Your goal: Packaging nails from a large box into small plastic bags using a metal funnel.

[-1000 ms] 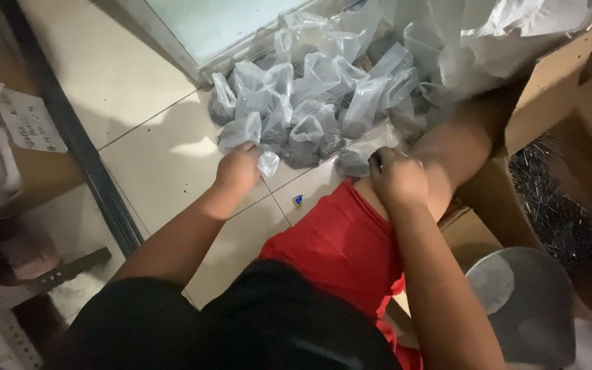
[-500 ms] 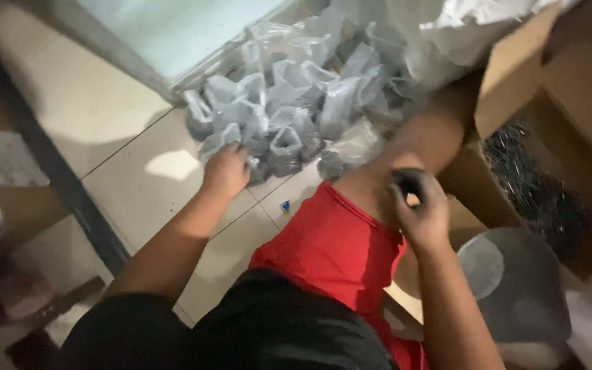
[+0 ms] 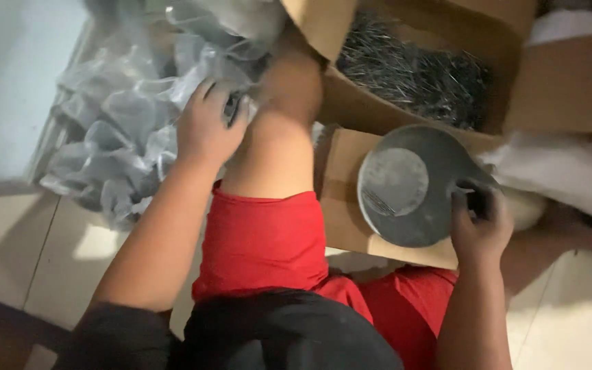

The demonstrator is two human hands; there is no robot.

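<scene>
Knee [image 3: 289, 109] rises between bag pile [image 3: 114, 137] and nail box [image 3: 419, 75].

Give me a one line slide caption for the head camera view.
Left hand on a pile of clear plastic bags, right hand at a round grey metal bowl beside a cardboard box.

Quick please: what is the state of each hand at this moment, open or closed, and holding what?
Left hand: closed on a small dark object, beside the clear plastic bags.
Right hand: closed, pinching something dark at the grey round pan.
</scene>
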